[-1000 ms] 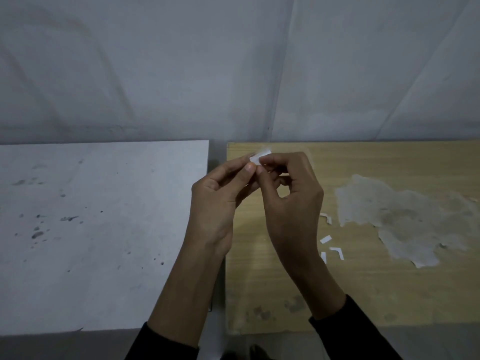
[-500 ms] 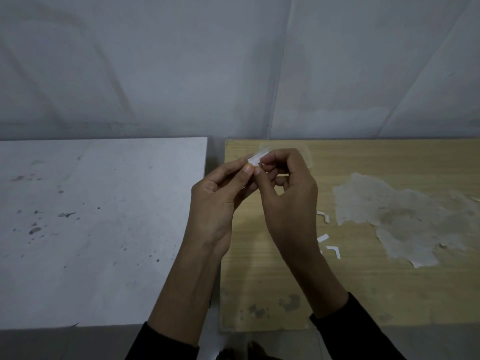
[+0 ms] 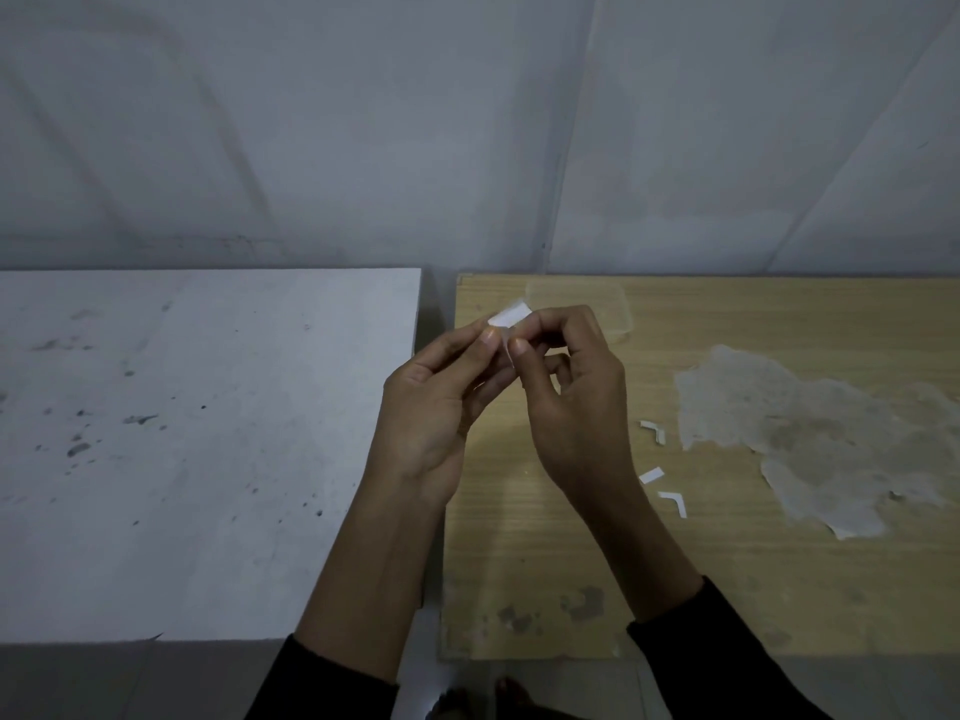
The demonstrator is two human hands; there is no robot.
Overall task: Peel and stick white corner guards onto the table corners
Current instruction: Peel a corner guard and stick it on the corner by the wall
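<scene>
Tables: grey speckled table (image 3: 182, 433) on the left, worn wooden table (image 3: 727, 589) on the right with white paper scraps (image 3: 651, 475) lying on it.
Guard: small white corner guard (image 3: 509, 318), held above the wood.
Hands: left hand (image 3: 431, 407) and right hand (image 3: 576, 407) both pinch it.

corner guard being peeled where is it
Head view, centre: white corner guard pinched between the left hand and right hand, above the wooden table's far left corner.

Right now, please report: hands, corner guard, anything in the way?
White corner guard pinched by left hand and right hand, above wooden table. Three white pieces loose on table. Nothing blocks visible corners.
</scene>
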